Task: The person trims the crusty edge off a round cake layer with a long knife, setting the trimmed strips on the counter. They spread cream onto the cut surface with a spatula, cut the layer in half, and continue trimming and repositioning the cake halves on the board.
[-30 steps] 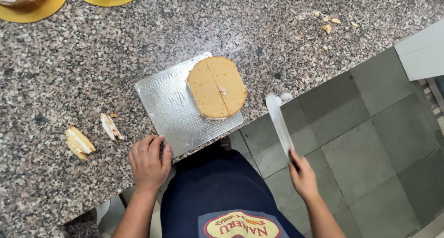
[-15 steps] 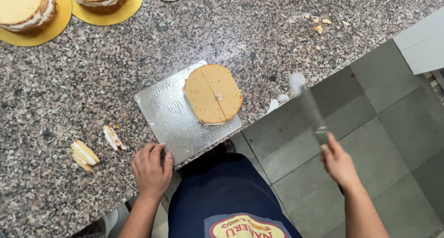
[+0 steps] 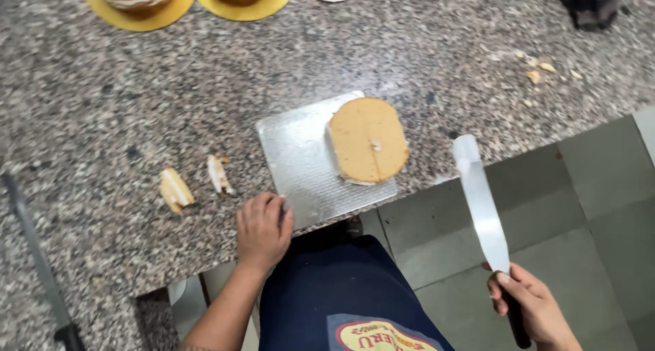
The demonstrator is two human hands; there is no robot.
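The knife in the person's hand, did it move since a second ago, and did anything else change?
Yes. The right hand kept hold of the knife and swung its blade: it leaned left a second ago, then swung out to the right, and now points up toward the counter edge again. Nothing was picked up or let go. The left hand stayed at the corner of the silver board, and the cake stayed put.

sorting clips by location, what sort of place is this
Probably a bakery or cake kitchen: a cake layer on a silver board, more cakes on yellow boards, and a spatula in the right hand.
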